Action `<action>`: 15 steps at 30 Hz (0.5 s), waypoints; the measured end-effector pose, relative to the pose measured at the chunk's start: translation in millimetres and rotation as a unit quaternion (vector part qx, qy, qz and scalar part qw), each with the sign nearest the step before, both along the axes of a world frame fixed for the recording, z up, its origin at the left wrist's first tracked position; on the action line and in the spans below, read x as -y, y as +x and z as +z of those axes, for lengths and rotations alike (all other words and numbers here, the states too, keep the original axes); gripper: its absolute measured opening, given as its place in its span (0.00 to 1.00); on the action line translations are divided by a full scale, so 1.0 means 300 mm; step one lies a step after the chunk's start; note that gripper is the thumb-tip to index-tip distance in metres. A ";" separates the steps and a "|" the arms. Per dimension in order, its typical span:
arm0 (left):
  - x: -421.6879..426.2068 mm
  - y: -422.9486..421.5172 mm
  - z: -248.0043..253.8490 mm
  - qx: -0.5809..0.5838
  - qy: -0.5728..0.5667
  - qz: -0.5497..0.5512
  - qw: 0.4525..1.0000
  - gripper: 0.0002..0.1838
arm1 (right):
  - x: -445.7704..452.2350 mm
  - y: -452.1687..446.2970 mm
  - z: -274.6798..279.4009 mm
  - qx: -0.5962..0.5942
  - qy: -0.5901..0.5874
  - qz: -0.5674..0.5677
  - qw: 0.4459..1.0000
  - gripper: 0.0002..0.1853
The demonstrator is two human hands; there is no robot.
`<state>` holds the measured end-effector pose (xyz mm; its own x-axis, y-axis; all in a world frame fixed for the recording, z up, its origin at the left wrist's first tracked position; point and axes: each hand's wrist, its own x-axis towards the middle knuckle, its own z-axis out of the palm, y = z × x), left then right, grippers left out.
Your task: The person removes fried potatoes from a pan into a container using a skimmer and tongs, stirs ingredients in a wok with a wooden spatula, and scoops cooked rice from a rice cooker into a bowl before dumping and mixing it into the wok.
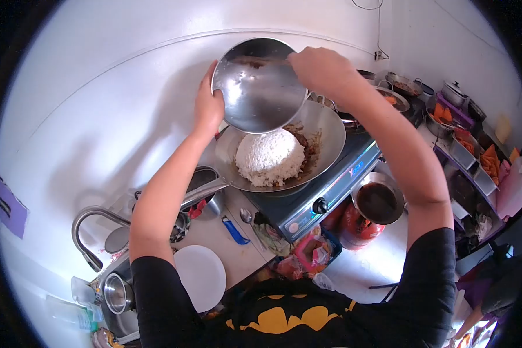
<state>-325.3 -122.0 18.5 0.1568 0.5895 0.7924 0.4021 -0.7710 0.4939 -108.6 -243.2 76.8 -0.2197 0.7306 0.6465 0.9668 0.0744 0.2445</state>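
My left hand [207, 109] grips the left rim of a shiny metal bowl [262, 93], thumb over the edge. On the upper right rim my right hand [323, 71] is closed around the same bowl. The bowl is tilted, its bare inside turned towards me, with a few small white bits on it. Below its lower edge a dome of white rice [270, 158] sits in a wide wok [330, 136]. Brown sauce or food bits [312, 152] show beside the rice. The wok's long handle [206, 191] points down and left.
Under the wok is a gas stove [330, 188], with other pans [403, 85] behind it on the right. A pan of dark liquid [379, 201] stands by a red gas cylinder [359, 231]. A white plate [200, 278], blue-handled tool [235, 231], spoon [246, 215] and faucet [90, 232] are nearer left.
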 end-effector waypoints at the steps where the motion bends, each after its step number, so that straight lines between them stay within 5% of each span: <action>1: 0.004 0.005 -0.006 0.022 -0.006 -0.011 1.000 0.32 | 0.008 -0.011 -0.006 0.003 -0.020 0.002 1.000 0.10; 3: -0.005 -0.001 -0.004 0.054 0.001 -0.033 0.998 0.32 | 0.030 -0.041 -0.013 0.014 -0.058 0.008 0.998 0.15; 6: -0.009 -0.023 0.000 0.102 -0.011 -0.046 0.994 0.33 | 0.010 -0.037 -0.066 0.053 0.031 0.089 0.994 0.09; 9: -0.006 -0.046 0.013 0.122 -0.024 -0.038 0.991 0.33 | 0.029 -0.011 -0.064 0.115 -0.033 0.075 0.990 0.09; 15: -0.032 -0.071 0.018 0.051 0.075 -0.011 0.996 0.33 | 0.111 0.014 0.055 0.085 0.011 0.026 0.996 0.15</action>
